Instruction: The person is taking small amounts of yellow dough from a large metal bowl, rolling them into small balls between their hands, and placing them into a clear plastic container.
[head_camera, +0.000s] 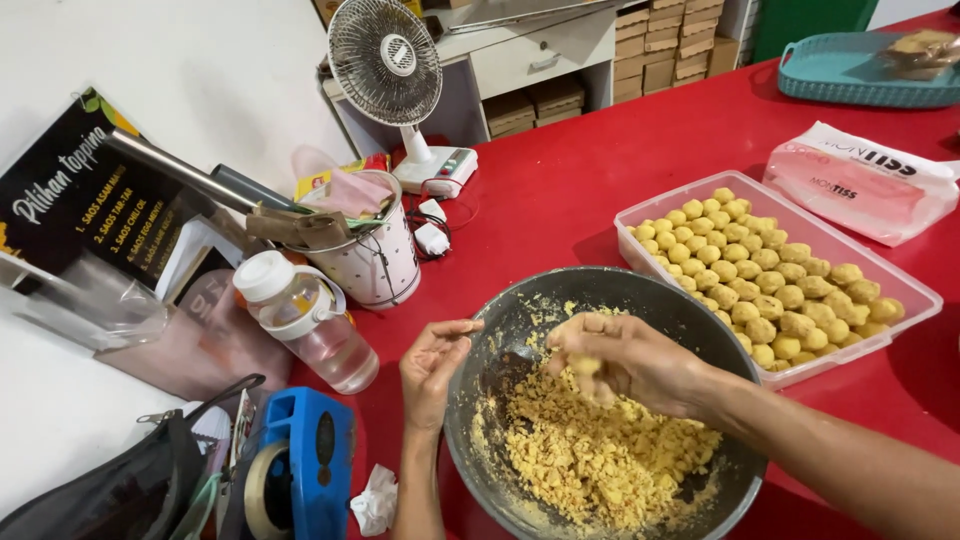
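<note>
Near the front edge of the red desk (600, 180), a dark metal bowl (640, 290) is sitting with a heap of yellow crumbly dough (600, 455) piled in its bottom. The right hand (625, 360) is reaching over the bowl and pinching a small lump of the dough between curled fingers (585, 365). The left hand (432, 365) is hovering at the bowl's left rim, palm up and fingers loosely cupped, holding nothing that can be seen.

Judging by its loose, sandy look, the dough is probably soft, light and quick to fall apart, so it likely needs gathering in a small pinch and pressing firmly together rather than lifting by an edge. It also seems slightly greasy, since crumbs are sticking to the bowl's inner wall.

Toward the right side of the desk, a clear plastic tray (900, 330) is lying just beside the bowl, filled with rows of small yellow dough balls (760, 285). At the left edge, a water bottle (305, 320), a white dotted cup (380, 265) stuffed with odds and ends, and a blue tape dispenser (300, 465) are standing close together. A small white fan (390, 65) is standing at the back, and a teal basket (850, 70) is resting in the far right corner.
</note>
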